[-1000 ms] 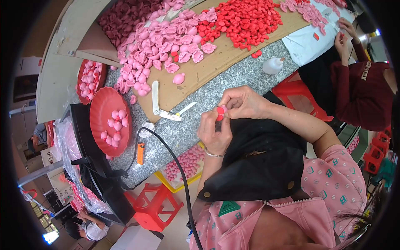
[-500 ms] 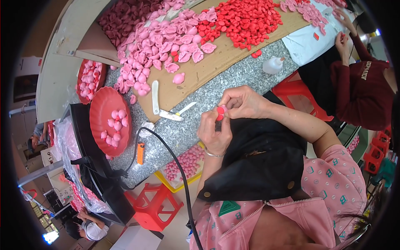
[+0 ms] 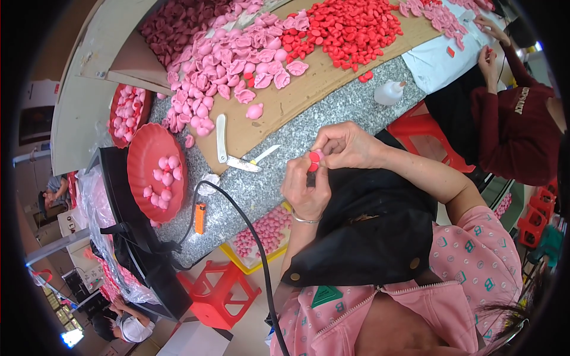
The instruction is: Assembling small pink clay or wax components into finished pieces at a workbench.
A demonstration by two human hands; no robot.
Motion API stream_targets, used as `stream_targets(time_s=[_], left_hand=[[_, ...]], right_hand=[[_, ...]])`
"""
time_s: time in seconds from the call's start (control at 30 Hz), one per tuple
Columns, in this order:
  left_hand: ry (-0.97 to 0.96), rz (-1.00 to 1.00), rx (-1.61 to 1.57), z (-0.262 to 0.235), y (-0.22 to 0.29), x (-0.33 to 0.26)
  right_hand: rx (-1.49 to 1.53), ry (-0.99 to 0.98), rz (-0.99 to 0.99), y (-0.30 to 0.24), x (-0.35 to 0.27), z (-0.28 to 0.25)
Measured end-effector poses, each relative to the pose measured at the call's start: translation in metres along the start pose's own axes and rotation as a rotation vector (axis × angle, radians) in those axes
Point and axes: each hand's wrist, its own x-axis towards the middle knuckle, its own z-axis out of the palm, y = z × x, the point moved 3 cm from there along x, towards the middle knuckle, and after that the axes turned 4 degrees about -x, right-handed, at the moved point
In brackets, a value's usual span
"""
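Observation:
Over the near edge of the speckled grey table, my left hand and my right hand meet, fingers closed in a pinch. Between them is a small pink rubbery piece with red round parts. My fingertips cover much of it, and how its parts join is hidden. Left of my hands lie a folding knife with a white handle and a slim pointed blade with a yellow part. One loose pink piece rests on the cardboard beyond.
Heaps of pink pieces and red pieces cover the far side. A red bowl holds several pink pieces, near an orange lighter and a black cable. A squeeze bottle stands right. A co-worker sits at far right.
My hands and the piece between them look unmoved. At the far right, the co-worker's raised hand has shifted slightly.

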Motion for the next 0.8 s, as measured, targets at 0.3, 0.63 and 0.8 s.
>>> stream_targets(time_s=[0.3, 0.63, 0.8], left_hand=[[-0.014, -0.004, 0.004, 0.002, -0.003, -0.003], [-0.010, 0.018, 0.004, -0.002, 0.003, -0.001], [0.034, -0.086, -0.087, -0.009, 0.015, 0.002]], right_hand=[[-0.018, -0.004, 0.001, 0.003, 0.001, -0.001], [-0.015, -0.026, 0.014, 0.000, -0.003, 0.000], [0.066, -0.053, -0.034, -0.020, -0.009, 0.008]])
